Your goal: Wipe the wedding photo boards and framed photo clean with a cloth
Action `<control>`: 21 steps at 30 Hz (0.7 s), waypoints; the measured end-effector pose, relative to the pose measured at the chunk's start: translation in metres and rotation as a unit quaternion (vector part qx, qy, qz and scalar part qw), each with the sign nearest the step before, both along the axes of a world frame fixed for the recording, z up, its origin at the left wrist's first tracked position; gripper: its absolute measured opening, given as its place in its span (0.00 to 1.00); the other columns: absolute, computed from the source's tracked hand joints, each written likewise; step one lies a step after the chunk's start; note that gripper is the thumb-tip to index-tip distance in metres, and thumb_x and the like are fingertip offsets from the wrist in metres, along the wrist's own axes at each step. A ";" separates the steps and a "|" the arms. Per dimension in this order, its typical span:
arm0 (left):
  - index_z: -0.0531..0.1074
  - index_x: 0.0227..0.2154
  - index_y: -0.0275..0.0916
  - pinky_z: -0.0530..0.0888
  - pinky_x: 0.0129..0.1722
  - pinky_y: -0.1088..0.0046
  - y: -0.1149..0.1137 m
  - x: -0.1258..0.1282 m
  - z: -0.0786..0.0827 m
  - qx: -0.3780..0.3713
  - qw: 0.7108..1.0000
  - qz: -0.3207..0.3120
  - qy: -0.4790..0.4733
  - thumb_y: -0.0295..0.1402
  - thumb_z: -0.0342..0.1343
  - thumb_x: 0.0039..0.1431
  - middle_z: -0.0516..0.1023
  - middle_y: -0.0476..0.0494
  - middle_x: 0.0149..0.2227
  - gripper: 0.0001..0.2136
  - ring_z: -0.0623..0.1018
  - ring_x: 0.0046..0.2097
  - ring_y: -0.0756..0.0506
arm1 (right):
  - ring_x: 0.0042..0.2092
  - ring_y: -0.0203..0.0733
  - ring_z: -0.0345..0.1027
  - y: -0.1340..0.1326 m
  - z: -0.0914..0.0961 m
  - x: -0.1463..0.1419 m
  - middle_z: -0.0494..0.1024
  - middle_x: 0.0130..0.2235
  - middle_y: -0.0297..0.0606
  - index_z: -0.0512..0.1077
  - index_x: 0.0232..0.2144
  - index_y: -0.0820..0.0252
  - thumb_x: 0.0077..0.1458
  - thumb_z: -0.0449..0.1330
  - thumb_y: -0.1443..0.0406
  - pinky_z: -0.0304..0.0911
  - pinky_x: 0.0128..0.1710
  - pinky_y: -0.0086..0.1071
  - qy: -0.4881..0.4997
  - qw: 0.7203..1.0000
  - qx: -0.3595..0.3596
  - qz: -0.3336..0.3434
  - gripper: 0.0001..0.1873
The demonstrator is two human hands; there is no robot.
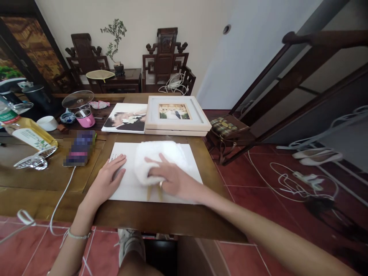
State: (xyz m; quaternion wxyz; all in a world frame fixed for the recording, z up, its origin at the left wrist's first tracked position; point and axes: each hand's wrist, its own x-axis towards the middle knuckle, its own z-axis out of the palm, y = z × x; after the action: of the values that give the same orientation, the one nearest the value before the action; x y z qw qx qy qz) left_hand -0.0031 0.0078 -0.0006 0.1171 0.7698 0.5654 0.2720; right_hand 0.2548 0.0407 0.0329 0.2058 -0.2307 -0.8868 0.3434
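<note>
A white panel with small dark print near its left side and a partly hidden tan mark near its bottom edge lies flat on the wooden table. My left hand rests palm down on the panel's left edge, fingers stretched out. On the panel's middle, a fluffy white cloth is bunched under my right hand, whose fingers dig into it and press it down. The cloth covers much of the panel's centre. A ring shows on my right hand.
Behind the panel lie a framed photo and a photo print. To the left are a phone with a white cable, a hair claw clip, an oil bottle and a pink cup. A chair stands right.
</note>
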 end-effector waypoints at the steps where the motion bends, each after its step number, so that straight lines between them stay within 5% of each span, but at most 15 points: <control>1: 0.69 0.54 0.38 0.57 0.64 0.52 0.000 0.000 0.000 -0.001 1.000 -0.001 0.002 0.39 0.47 0.64 0.69 0.38 0.59 0.19 0.66 0.62 0.40 | 0.66 0.46 0.47 -0.016 0.002 0.001 0.77 0.48 0.39 0.72 0.40 0.58 0.43 0.48 0.76 0.22 0.65 0.53 -0.017 1.000 -0.006 0.014 0.23; 4: 0.69 0.54 0.38 0.56 0.64 0.51 0.000 0.001 0.002 -0.003 1.000 -0.002 0.006 0.39 0.47 0.65 0.69 0.38 0.59 0.19 0.66 0.62 0.40 | 0.67 0.45 0.44 -0.053 0.013 0.007 0.68 0.59 0.43 0.72 0.43 0.59 0.37 0.48 0.76 0.21 0.65 0.51 -0.045 0.996 -0.023 0.074 0.29; 7: 0.69 0.54 0.39 0.56 0.64 0.51 -0.001 0.000 0.003 0.001 1.000 -0.005 0.006 0.38 0.46 0.65 0.69 0.39 0.59 0.19 0.66 0.62 0.41 | 0.66 0.43 0.48 -0.062 0.021 0.013 0.69 0.59 0.40 0.73 0.44 0.58 0.34 0.47 0.76 0.24 0.66 0.49 -0.051 0.988 -0.063 0.132 0.32; 14: 0.69 0.54 0.38 0.57 0.64 0.51 -0.001 0.001 0.002 -0.002 1.000 0.001 0.005 0.39 0.46 0.65 0.69 0.38 0.59 0.19 0.66 0.62 0.40 | 0.55 0.45 0.67 0.012 0.010 0.018 0.79 0.41 0.32 0.73 0.36 0.57 0.43 0.48 0.74 0.37 0.66 0.50 -0.001 0.994 -0.112 0.003 0.20; 17: 0.69 0.54 0.39 0.56 0.64 0.51 -0.001 0.001 0.002 -0.001 1.000 -0.001 0.002 0.39 0.47 0.65 0.69 0.39 0.59 0.19 0.66 0.62 0.40 | 0.52 0.49 0.68 0.045 0.005 0.005 0.78 0.42 0.35 0.73 0.33 0.60 0.47 0.51 0.70 0.40 0.65 0.50 0.025 0.995 -0.087 -0.044 0.13; 21: 0.69 0.54 0.40 0.56 0.64 0.51 -0.001 0.001 0.003 -0.001 1.000 -0.004 -0.002 0.39 0.47 0.65 0.69 0.40 0.59 0.19 0.67 0.62 0.40 | 0.53 0.49 0.68 0.060 0.002 -0.021 0.78 0.47 0.37 0.73 0.40 0.59 0.46 0.48 0.74 0.36 0.65 0.53 -0.004 0.992 -0.002 -0.125 0.20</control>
State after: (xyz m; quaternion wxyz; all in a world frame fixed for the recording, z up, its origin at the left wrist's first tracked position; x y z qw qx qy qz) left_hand -0.0018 0.0068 0.0020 0.1201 0.7714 0.5625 0.2724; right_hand 0.2335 0.1009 0.0353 0.2427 -0.3422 -0.8510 0.3160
